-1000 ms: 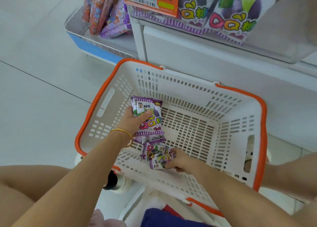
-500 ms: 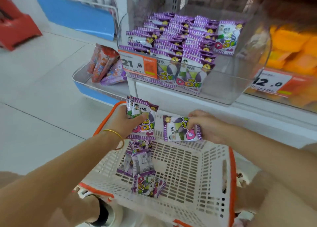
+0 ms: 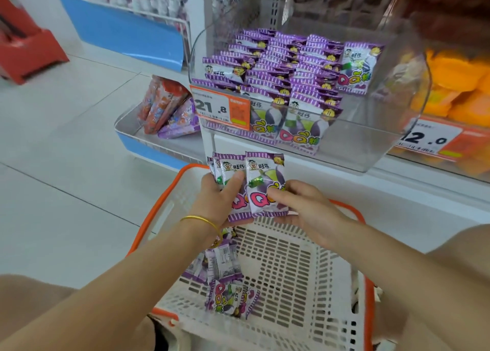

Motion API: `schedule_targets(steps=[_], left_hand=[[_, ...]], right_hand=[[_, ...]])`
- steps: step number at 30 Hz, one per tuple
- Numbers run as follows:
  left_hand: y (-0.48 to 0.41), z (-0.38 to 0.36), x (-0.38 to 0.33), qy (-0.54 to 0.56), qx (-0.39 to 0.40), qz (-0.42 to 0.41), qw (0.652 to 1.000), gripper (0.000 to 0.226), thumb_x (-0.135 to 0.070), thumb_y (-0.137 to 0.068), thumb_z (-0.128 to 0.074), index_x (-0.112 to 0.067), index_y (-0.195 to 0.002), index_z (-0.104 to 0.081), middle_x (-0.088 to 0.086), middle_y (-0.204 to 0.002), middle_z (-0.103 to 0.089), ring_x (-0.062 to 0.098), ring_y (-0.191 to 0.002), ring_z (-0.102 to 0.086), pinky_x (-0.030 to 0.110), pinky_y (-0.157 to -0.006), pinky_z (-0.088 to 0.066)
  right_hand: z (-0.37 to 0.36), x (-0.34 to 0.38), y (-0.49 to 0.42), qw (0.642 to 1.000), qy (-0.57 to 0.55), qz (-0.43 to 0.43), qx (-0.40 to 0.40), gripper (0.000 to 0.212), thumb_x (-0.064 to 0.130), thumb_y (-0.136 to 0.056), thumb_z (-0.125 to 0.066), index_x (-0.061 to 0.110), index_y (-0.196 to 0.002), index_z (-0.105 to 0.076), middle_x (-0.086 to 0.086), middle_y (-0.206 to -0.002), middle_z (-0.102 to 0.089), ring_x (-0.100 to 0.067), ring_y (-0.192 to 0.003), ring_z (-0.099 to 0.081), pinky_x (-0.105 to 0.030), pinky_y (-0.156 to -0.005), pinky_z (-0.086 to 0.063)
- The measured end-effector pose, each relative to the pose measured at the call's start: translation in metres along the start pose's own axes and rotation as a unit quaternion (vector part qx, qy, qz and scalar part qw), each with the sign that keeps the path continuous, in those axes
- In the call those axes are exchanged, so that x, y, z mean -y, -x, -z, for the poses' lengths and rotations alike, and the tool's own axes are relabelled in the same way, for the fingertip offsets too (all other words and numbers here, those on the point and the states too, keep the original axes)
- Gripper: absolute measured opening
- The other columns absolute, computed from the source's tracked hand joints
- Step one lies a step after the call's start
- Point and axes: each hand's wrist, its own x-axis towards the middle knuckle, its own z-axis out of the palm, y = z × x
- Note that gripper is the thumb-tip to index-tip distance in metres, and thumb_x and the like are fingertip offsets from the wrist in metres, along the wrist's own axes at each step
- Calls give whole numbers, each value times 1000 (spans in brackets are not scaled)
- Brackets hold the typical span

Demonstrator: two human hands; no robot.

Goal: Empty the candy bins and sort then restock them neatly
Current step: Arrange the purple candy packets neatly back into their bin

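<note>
At the bottom of the frame a white basket (image 3: pixel 291 271) with an orange rim sits under both forearms. A few loose purple candy packets (image 3: pixel 228 297) lie on its slotted bottom at lower centre, some face up and some face down, touching one another.

Just above the basket's far edge, in the middle of the frame, the left hand (image 3: pixel 217 199) grips a small stack of purple packets (image 3: pixel 230 167). They stand upright and slightly fanned, with the thumb pressed across the front and the fingers curled behind. A gold bangle (image 3: pixel 201 220) circles that wrist.

The right hand (image 3: pixel 305 207) pinches one more packet (image 3: pixel 265 180) by its lower right corner, thumb on the printed face and fingers underneath. This packet stands upright and overlaps the right side of the stack.

Beyond the hands, at upper centre, a clear bin (image 3: pixel 358 143) sits on a white shelf. It holds neat upright rows of the same purple packets (image 3: pixel 286 66), filling the left and middle. An orange price tag (image 3: pixel 220 107) reading 21.8 is fixed to its front left.

To the right, a neighbouring bin holds blurred orange packets (image 3: pixel 456 90) above a second tag (image 3: pixel 429 138).

At centre left, red and purple packets (image 3: pixel 164 106) lean on a low shelf. Farther off, at upper left, stand a blue shelf panel (image 3: pixel 127 34) and a red stand (image 3: pixel 23 40) on the pale tiled floor (image 3: pixel 66 165).
</note>
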Motion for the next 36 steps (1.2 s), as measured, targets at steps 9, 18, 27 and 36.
schedule_targets(steps=[9,18,27,36], left_hand=[[1,-2,0,-62,37,-74,995,111,-95,-46,-46,-28,-133,-33,7,-131,-55,30,-115,-58,53,-95,-47],[11,-1,-13,-120,80,-173,974,75,-42,-71,-75,-12,-129,-38,-1,-117,-62,14,-106,-62,28,-88,-53],[29,-1,-31,-197,127,-289,928,66,-20,-83,-69,-8,-137,-32,-4,-112,-60,-12,-90,-59,-1,-66,-40],[34,-11,-59,-149,245,-320,903,73,-21,-71,-67,-16,-131,-27,-9,-117,-52,-9,-100,-58,9,-81,-45]], right_hand=[[-12,11,-1,991,-76,21,107,39,9,-92,-57,19,-128,-48,-9,-119,-66,-28,-106,-65,-45,-89,-52],[-3,18,11,982,51,64,171,32,6,-87,-59,22,-113,-52,0,-115,-64,-15,-109,-60,-36,-98,-46],[25,67,36,912,234,338,15,61,41,-68,-76,44,-116,-38,12,-145,-35,1,-130,-41,-28,-101,-41],[38,128,57,836,449,270,163,113,29,-56,-89,43,-139,-13,20,-155,-8,22,-131,-13,5,-99,-17]])
